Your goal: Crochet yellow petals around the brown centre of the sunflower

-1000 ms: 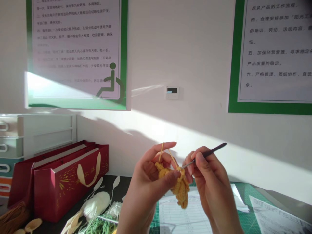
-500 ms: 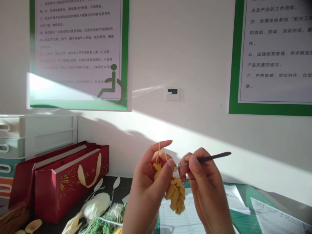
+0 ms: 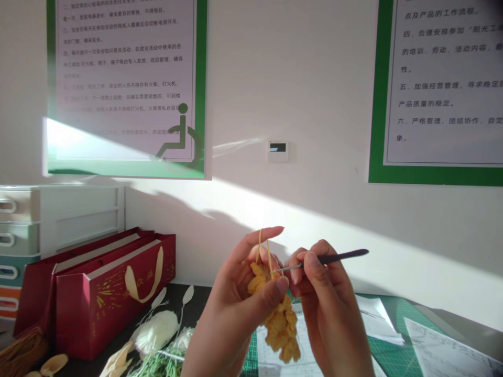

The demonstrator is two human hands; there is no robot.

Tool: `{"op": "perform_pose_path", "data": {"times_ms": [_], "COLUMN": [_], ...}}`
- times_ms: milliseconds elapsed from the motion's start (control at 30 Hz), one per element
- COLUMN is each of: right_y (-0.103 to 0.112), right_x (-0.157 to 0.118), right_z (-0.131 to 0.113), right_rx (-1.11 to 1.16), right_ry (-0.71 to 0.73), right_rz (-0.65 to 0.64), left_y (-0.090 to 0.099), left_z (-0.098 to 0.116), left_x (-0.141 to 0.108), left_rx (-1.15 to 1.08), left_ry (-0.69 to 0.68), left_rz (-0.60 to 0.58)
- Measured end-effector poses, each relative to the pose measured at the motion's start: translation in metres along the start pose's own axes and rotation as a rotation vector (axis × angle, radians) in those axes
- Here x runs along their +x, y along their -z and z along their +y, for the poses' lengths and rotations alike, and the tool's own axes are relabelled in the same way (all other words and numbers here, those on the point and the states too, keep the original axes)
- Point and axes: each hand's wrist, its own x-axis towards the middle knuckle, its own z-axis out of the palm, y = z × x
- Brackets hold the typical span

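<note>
My left hand (image 3: 239, 293) pinches a yellow crocheted piece (image 3: 282, 327) between thumb and fingers, and the piece hangs down below the thumb. Yellow yarn (image 3: 260, 246) loops over the raised left index finger and runs down to the piece. In my right hand (image 3: 324, 288) is a crochet hook (image 3: 341, 256) with a dark handle, held like a pen. Its thin metal tip points left and meets the yarn at the top of the piece. The fingertips of both hands are close together.
Red gift bags (image 3: 113, 293) and a drawer unit (image 3: 82, 209) stand at left. White yarn (image 3: 157, 332) and green yarn (image 3: 161, 364) lie before them. Papers (image 3: 377, 319) rest on a green cutting mat (image 3: 393, 356). Green-framed posters (image 3: 200, 78) hang on the wall.
The hook tip has moved left, closer to the yarn below my left index finger. My left hand has turned slightly, and the yellow piece hangs a little lower.
</note>
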Motion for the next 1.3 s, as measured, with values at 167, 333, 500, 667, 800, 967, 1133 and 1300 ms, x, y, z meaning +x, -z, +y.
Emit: {"op": "perform_pose_path", "data": {"times_ms": [167,333,500,667,800,967,1133,1300], "right_y": [-0.001,0.006,0.012,0.011,0.012,0.017,0.027,0.031], "right_x": [-0.002,-0.003,-0.002,-0.002,-0.002,-0.001,0.001,0.008], "right_z": [0.000,0.001,0.001,0.002,0.007,0.004,-0.002,0.000], "right_rx": [-0.013,-0.002,-0.027,-0.070,-0.157,-0.658,-0.918,-0.604], "right_ry": [0.005,-0.047,0.003,0.111,0.188,0.761,1.077,0.866], "right_rz": [0.009,-0.034,-0.122,-0.172,-0.134,-0.141,-0.090,-0.269], "left_y": [0.006,0.009,0.006,0.001,-0.003,-0.007,-0.009,-0.005], "left_z": [0.003,0.005,0.003,-0.001,-0.003,-0.008,-0.007,-0.002], "left_x": [0.003,0.005,0.003,0.002,0.002,0.000,0.003,0.009], "left_rx": [-0.026,-0.003,0.050,0.097,0.129,0.147,-0.032,-0.120], "left_ry": [-0.007,-0.019,-0.060,-0.116,-0.133,-0.199,-0.070,0.009], "left_rz": [0.000,0.000,0.057,0.111,0.170,0.246,0.202,0.064]}}
